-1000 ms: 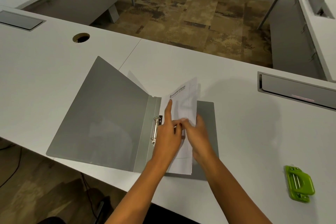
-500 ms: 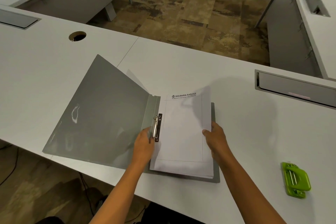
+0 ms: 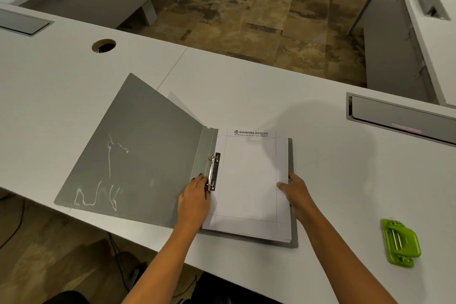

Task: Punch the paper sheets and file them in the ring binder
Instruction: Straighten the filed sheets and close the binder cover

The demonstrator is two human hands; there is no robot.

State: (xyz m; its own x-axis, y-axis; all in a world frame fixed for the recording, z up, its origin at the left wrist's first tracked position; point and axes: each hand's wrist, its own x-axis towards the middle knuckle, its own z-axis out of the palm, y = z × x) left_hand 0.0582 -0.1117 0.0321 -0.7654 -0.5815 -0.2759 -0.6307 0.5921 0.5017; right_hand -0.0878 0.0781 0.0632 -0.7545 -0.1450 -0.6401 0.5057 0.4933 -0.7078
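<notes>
A grey ring binder (image 3: 138,155) lies open on the white desk, its front cover spread to the left. A stack of white paper sheets (image 3: 249,180) with a printed letterhead lies flat on the right half, on the metal ring mechanism (image 3: 212,171). My left hand (image 3: 195,201) rests at the lower end of the rings, fingers touching the mechanism. My right hand (image 3: 297,195) holds the right edge of the sheets, thumb on top. A green hole punch (image 3: 400,242) sits on the desk to the right, apart from both hands.
The white desk (image 3: 246,86) has a round cable hole (image 3: 103,45) at the back left and a grey cable tray flap (image 3: 402,118) at the right. The desk's near edge runs just below the binder. Other desks stand beyond a carpeted gap.
The sheets, held upright and bent a second ago, now lie flat on the binder's right half. My hands have parted: the left to the rings, the right to the sheets' right edge.
</notes>
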